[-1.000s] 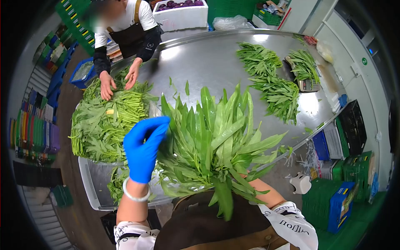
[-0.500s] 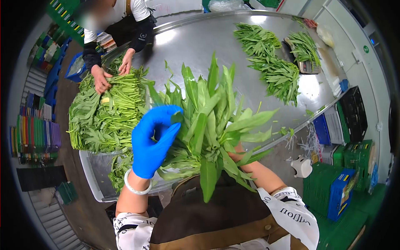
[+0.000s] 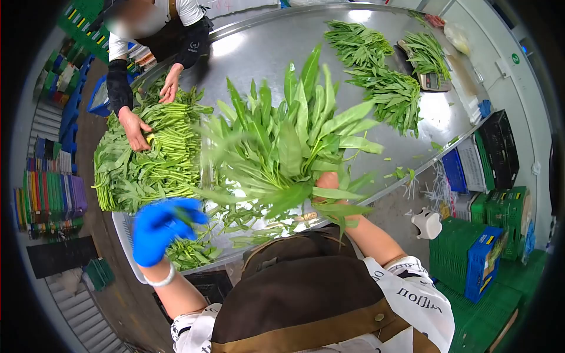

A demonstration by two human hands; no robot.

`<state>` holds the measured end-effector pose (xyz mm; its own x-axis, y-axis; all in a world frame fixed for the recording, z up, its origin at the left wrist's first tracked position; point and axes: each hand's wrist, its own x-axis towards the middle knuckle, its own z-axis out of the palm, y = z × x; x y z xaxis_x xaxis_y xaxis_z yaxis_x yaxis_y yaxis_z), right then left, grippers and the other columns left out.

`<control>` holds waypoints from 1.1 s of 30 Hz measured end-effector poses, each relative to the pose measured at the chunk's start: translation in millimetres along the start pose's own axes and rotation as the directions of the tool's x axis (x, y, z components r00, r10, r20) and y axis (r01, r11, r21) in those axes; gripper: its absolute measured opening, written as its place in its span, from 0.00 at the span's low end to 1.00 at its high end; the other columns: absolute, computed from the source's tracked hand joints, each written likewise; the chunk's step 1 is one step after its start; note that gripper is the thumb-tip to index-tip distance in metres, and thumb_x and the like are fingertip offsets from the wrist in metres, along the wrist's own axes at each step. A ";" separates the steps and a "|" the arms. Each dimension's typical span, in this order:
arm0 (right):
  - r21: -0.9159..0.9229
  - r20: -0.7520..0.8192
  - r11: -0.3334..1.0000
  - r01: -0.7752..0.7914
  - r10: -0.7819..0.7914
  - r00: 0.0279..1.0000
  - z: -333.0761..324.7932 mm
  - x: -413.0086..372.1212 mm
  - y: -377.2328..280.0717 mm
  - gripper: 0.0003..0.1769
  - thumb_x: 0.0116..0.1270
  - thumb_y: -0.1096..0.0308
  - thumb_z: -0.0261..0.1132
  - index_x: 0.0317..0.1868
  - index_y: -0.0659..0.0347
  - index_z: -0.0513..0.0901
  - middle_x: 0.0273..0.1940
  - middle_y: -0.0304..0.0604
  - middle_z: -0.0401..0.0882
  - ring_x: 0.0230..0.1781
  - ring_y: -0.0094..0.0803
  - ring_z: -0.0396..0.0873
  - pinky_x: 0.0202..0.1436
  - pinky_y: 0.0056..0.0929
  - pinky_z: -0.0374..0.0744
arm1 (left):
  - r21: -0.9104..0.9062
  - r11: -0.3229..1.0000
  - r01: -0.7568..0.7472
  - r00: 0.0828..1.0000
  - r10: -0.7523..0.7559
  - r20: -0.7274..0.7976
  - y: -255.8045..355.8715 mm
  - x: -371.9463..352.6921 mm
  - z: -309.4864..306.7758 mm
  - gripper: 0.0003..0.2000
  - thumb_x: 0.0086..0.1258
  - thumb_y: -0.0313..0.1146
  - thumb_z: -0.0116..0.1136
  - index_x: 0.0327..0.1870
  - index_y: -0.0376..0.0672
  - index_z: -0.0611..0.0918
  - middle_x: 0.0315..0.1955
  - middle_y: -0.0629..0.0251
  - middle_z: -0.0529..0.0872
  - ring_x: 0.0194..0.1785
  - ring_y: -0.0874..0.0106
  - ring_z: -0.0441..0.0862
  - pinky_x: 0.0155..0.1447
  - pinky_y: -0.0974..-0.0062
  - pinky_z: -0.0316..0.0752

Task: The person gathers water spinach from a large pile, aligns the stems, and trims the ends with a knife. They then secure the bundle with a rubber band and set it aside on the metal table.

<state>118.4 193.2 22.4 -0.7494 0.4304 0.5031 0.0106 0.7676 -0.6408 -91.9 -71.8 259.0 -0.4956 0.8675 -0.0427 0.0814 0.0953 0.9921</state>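
My right hand (image 3: 328, 183) grips a large bunch of long-leaved greens (image 3: 289, 147) near its stems, leaf tips fanned upward over the metal table. Leaves cover most of its fingers. My left hand (image 3: 162, 230), in a blue glove, is off to the left above a shallow white tray (image 3: 127, 247). Its fingers are curled and blurred by motion, with a green leaf (image 3: 183, 215) showing between them. Loose leaves (image 3: 191, 253) lie in the tray below. Just beyond the glove, a big heap of stemmed greens (image 3: 159, 159) is stacked.
Across the heap a co-worker's hands (image 3: 136, 130) touch the greens. Further bunches (image 3: 385, 97) lie on the metal table (image 3: 265, 53), one on a scale (image 3: 434, 82). Green crates (image 3: 456, 250), a blue crate (image 3: 484, 265) and a white stool (image 3: 426, 224) stand at right.
My left hand has swung left and down, away from the bunch to above the tray. The bunch in my right hand has shifted and spread. The co-worker's hands have moved slightly over the heap.
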 end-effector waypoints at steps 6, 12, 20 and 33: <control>-0.355 -0.003 0.891 0.284 -0.304 0.953 -27.2 25.6 -9.3 0.16 0.47 0.68 0.63 0.39 0.64 0.77 0.34 0.48 0.79 0.33 0.44 0.78 0.37 0.39 0.76 | 0.264 0.900 -0.347 0.938 0.333 0.096 12.2 4.9 56.7 0.12 0.54 0.25 0.66 0.41 0.36 0.86 0.43 0.57 0.87 0.42 0.62 0.85 0.46 0.70 0.77; -0.262 -0.113 0.928 0.265 -0.303 0.946 -32.0 45.8 -36.4 0.20 0.44 0.77 0.62 0.43 0.70 0.77 0.36 0.54 0.79 0.36 0.49 0.80 0.38 0.43 0.78 | 0.837 0.270 -0.475 0.754 0.616 0.229 7.3 55.6 125.5 0.15 0.56 0.24 0.64 0.46 0.40 0.81 0.41 0.60 0.83 0.44 0.59 0.80 0.49 0.63 0.73; -0.263 -0.255 0.939 0.222 -0.290 0.923 -4.5 26.6 -17.8 0.26 0.57 0.58 0.61 0.49 0.72 0.71 0.37 0.57 0.79 0.34 0.51 0.79 0.38 0.45 0.76 | 0.831 0.378 -0.408 0.839 0.515 0.177 -39.0 31.4 147.1 0.17 0.60 0.28 0.63 0.51 0.42 0.79 0.34 0.61 0.81 0.38 0.60 0.78 0.43 0.65 0.71; -0.223 -0.181 0.941 0.254 -0.296 0.938 -17.4 37.5 -42.6 0.19 0.44 0.72 0.64 0.39 0.70 0.77 0.30 0.50 0.77 0.28 0.45 0.76 0.30 0.39 0.72 | 0.194 0.978 0.077 0.954 -0.016 -0.298 -36.7 65.7 132.6 0.12 0.63 0.32 0.65 0.46 0.40 0.83 0.19 0.64 0.82 0.23 0.82 0.78 0.29 0.80 0.72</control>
<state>101.4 184.9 78.7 -0.5865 0.2622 0.7663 -0.0331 0.9376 -0.3461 -12.8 46.4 204.2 -0.7320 0.6809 -0.0215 0.2091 0.2547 0.9442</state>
